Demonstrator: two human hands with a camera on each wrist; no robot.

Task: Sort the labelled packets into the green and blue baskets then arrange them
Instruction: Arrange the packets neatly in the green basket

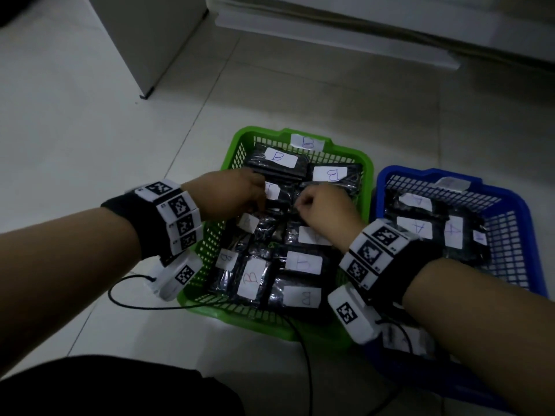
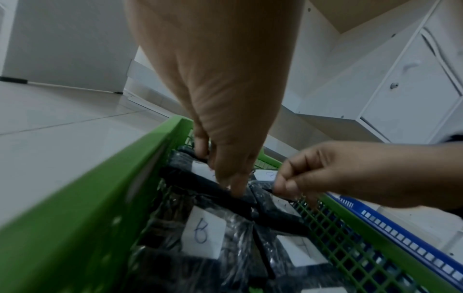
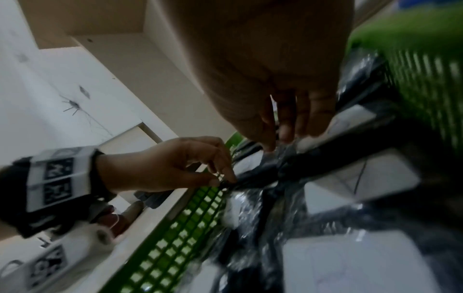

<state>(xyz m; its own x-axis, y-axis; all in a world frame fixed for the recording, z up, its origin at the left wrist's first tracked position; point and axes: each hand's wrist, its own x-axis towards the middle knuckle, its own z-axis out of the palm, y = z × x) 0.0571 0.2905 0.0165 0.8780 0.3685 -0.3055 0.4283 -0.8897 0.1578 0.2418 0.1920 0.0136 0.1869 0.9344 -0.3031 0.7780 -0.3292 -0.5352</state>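
The green basket (image 1: 240, 139) holds several black plastic packets with white B labels (image 1: 280, 157). Both hands are inside it, near the middle. My left hand (image 1: 261, 202) pinches the edge of a black packet (image 2: 185, 174) between thumb and fingers. Just to its right, my right hand (image 1: 300, 202) pinches crumpled plastic at a packet's edge (image 3: 283, 152). I cannot tell whether both hold the same packet. The blue basket (image 1: 420, 172) stands against the green one's right side and holds packets labelled A (image 1: 417, 228).
A white cabinet (image 1: 150, 40) stands at the back left and a low white furniture base (image 1: 360, 34) runs along the back. Black cables (image 1: 150, 304) trail from the wrist cameras over the tiled floor. A dark-clothed knee (image 1: 120, 385) fills the bottom left.
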